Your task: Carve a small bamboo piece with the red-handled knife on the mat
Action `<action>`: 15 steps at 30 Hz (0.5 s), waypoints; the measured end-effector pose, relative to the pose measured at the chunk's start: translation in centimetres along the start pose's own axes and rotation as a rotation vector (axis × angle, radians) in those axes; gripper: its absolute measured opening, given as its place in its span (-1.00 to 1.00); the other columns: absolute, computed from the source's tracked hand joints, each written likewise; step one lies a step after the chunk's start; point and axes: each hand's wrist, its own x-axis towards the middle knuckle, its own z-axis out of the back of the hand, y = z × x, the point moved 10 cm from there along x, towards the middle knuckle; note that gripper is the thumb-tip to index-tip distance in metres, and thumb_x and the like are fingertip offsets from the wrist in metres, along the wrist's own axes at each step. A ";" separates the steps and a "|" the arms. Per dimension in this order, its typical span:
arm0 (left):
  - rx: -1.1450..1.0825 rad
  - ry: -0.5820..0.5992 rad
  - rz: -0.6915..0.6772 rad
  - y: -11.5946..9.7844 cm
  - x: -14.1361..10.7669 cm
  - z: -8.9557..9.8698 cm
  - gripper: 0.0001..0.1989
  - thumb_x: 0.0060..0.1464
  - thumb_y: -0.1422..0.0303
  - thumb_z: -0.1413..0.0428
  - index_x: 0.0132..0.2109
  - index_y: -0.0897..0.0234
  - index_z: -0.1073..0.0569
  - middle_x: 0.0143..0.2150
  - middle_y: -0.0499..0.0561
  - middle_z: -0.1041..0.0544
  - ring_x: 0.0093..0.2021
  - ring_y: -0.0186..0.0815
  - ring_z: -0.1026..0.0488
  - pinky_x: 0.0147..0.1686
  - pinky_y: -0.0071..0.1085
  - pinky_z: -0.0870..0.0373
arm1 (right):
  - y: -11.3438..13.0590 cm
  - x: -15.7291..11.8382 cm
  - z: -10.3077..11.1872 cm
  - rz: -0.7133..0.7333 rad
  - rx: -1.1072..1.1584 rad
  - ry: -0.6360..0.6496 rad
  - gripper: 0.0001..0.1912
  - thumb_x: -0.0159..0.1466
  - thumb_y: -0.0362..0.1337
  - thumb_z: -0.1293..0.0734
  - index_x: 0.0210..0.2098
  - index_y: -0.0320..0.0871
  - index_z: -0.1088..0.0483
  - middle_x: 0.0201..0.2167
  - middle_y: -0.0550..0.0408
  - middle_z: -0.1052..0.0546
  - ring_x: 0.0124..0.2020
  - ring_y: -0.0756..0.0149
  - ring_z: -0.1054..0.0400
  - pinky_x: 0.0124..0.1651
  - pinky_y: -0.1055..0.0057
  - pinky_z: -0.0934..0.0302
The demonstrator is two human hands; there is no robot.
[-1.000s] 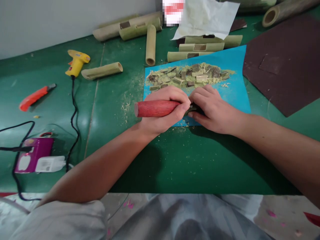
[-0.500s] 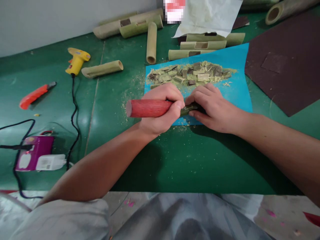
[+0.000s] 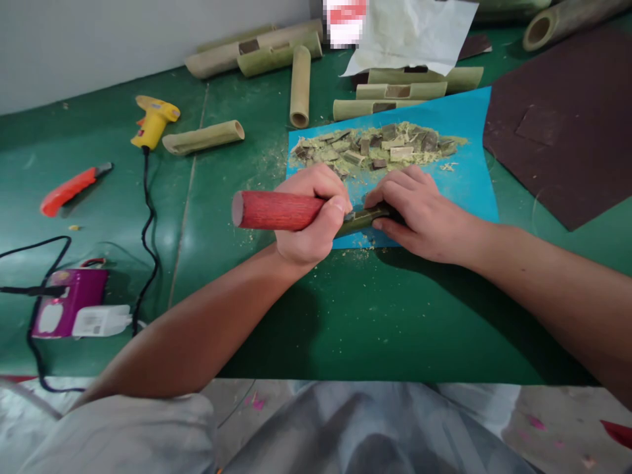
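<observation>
My left hand is closed round the red wooden handle of a tool, whose metal end shows just past my fingers. Below that end lies a dark green bamboo piece, partly hidden by my left hand. My right hand wraps round the right part of this bamboo. Both hands are over the front of a blue sheet. Behind them on the sheet is a heap of bamboo chips and shavings.
Left on the green table are a yellow glue gun, an orange knife, a purple box and cables. Bamboo tubes lie behind. A brown board covers the back right.
My left hand has moved a little left with the red-handled tool, uncovering more of the bamboo and the tool's metal end. My right hand has stayed in place.
</observation>
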 end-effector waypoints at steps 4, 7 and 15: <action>-0.025 -0.067 0.019 0.0 -0.1 0.4 -0.66 0.36 0.17 -0.14 -0.39 0.17 -0.48 -0.44 -0.10 -0.52 -0.44 -0.41 -0.46 -0.41 -0.27 -0.44 | 0.1 -0.1 0.1 -0.003 0.005 -0.015 -0.86 0.39 -0.23 -0.26 -0.09 -0.07 -0.41 -0.09 -0.10 -0.50 0.00 -0.04 -0.27 0.03 0.03 -0.14; -0.034 -0.012 0.017 -0.2 0.1 -0.2 -0.71 0.37 0.21 -0.14 -0.35 0.18 -0.51 -0.40 -0.10 -0.57 -0.39 -0.40 -0.52 -0.33 -0.29 -0.51 | 0.1 -0.1 0.0 0.000 0.000 0.007 -0.84 0.40 -0.22 -0.26 -0.08 -0.08 -0.40 -0.09 -0.10 -0.49 -0.02 -0.03 -0.27 0.02 0.02 -0.12; 0.053 0.182 0.035 -0.3 0.3 -1.5 -0.80 0.34 0.24 -0.18 -0.28 0.17 -0.56 -0.32 -0.05 -0.64 -0.28 -0.28 -0.61 -0.22 -0.26 -0.57 | 0.1 -0.3 0.1 0.017 -0.005 -0.005 -0.86 0.40 -0.22 -0.26 -0.08 -0.08 -0.38 -0.08 -0.11 -0.49 -0.01 -0.04 -0.26 0.00 0.05 -0.10</action>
